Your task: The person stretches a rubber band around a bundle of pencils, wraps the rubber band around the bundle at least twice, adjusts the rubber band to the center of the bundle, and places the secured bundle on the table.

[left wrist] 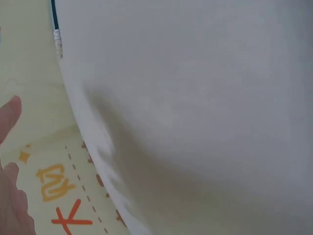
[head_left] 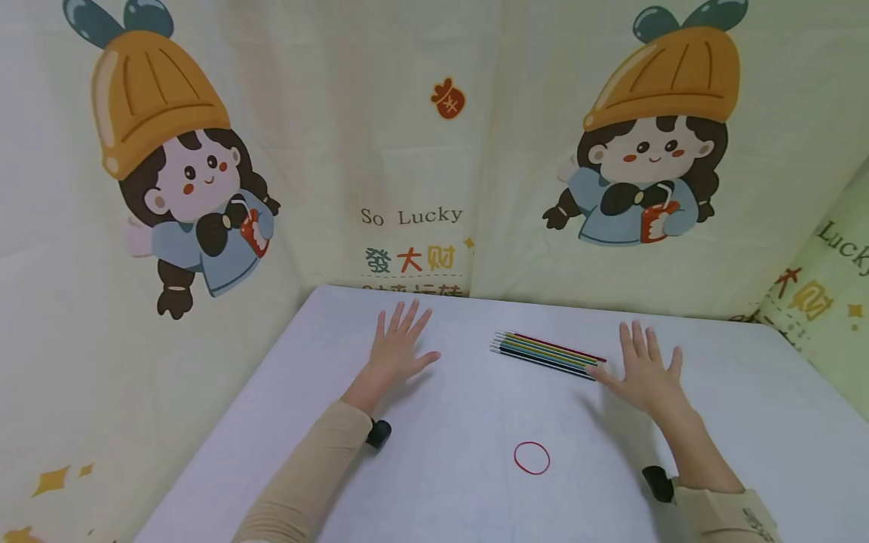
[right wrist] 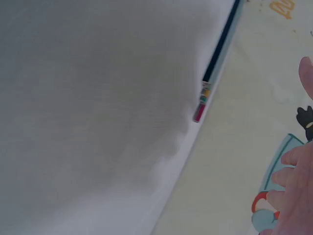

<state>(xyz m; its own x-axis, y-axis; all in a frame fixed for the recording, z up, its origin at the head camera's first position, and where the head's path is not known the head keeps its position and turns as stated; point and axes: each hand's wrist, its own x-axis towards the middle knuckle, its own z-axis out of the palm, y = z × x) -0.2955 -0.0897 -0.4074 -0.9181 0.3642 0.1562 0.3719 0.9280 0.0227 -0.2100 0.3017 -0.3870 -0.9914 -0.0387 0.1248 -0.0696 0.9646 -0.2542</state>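
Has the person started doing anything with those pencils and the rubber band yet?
Barely. The pencils already lie side by side on the table. Nothing is in hand: the left hand and right hand are spread flat, the right thumb just beside the pencil ends. The red rubber band lies apart, untouched, so anything involving it is left.

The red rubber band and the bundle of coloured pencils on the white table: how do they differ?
The red rubber band is one thin closed ring; the bundle of coloured pencils is several straight sticks side by side. The band lies nearer the person, apart from both hands; the pencils lie farther away, next to the right hand. Both lie flat on the white table.
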